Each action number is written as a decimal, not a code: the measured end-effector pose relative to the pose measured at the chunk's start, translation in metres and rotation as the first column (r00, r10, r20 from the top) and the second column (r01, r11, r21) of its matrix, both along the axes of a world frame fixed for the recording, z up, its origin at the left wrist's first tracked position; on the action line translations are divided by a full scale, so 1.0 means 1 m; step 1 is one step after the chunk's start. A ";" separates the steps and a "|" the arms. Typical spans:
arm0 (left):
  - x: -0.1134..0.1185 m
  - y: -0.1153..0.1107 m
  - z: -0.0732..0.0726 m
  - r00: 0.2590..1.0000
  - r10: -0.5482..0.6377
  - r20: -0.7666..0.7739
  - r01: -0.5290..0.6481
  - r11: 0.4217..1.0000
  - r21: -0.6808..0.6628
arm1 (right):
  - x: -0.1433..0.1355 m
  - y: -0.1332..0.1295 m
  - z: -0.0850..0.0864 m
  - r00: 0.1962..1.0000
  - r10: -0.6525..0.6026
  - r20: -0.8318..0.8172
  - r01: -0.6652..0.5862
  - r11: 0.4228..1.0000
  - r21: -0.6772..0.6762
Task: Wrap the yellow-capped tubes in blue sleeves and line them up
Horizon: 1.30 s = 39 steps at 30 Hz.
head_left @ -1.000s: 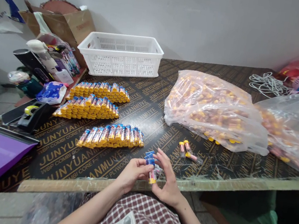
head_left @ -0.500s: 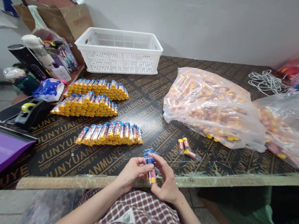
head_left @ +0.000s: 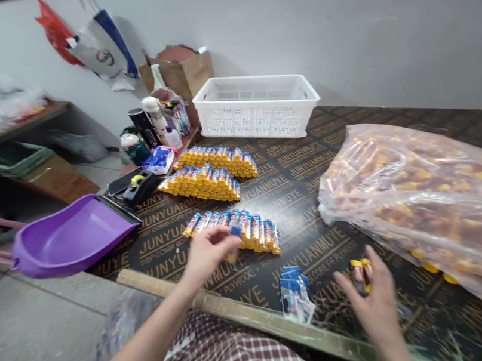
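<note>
My left hand (head_left: 207, 255) pinches a small tube with a blue top (head_left: 235, 237), blurred, in front of the nearest row of blue and yellow tubes (head_left: 256, 231). To the right, my right hand (head_left: 371, 296) has its thumb and fingers spread, just beside a few loose yellow-capped tubes (head_left: 358, 270), touching none that I can make out. Between the hands, a small pile of clear wrappers with blue tops (head_left: 296, 294) lies near the table's front edge. Two more stacks of tubes (head_left: 207, 182) (head_left: 237, 159) stand farther back.
A white plastic basket (head_left: 255, 113) is at the back. At the right lies a big clear bag of yellow-capped tubes (head_left: 424, 196). A tape dispenser (head_left: 135, 186) and a purple dustpan (head_left: 73, 237) are at the left. Bottles (head_left: 155, 113) stand behind the dispenser.
My hands have parted: the left moved to the stacked tubes with a tube, the right opened toward the loose ones. Blue-topped wrappers now show on the table. The view has turned left.
</note>
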<state>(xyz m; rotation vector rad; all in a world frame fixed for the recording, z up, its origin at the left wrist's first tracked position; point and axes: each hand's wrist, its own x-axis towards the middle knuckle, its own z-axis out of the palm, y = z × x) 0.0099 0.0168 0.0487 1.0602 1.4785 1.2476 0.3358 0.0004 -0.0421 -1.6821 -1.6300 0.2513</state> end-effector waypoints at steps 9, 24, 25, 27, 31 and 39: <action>-0.113 0.052 -0.048 0.634 0.158 -0.757 -0.252 0.968 -0.009 | 0.051 0.028 -0.057 0.961 -0.127 0.244 0.171 0.971 -0.169; -0.126 0.050 -0.075 0.641 0.066 -0.765 -0.264 0.954 -0.139 | 0.015 0.020 -0.036 0.994 -0.011 0.108 0.029 0.985 -0.170; -0.125 0.049 -0.075 0.644 0.092 -0.760 -0.274 0.955 -0.116 | 0.015 0.019 -0.035 0.994 -0.013 0.108 0.032 0.984 -0.178; -0.113 0.043 -0.068 0.629 0.227 -0.743 -0.298 0.954 0.039 | 0.016 0.018 -0.033 0.994 -0.017 0.104 0.037 0.981 -0.192; -0.050 0.014 -0.042 0.619 0.576 -0.534 -0.287 0.799 0.529 | 0.019 0.021 -0.032 0.998 -0.014 0.067 0.029 0.974 -0.225; 0.085 -0.013 -0.081 0.685 -0.441 -0.581 0.551 0.835 0.016 | 0.014 0.033 -0.007 0.997 -0.080 0.010 0.080 0.963 -0.258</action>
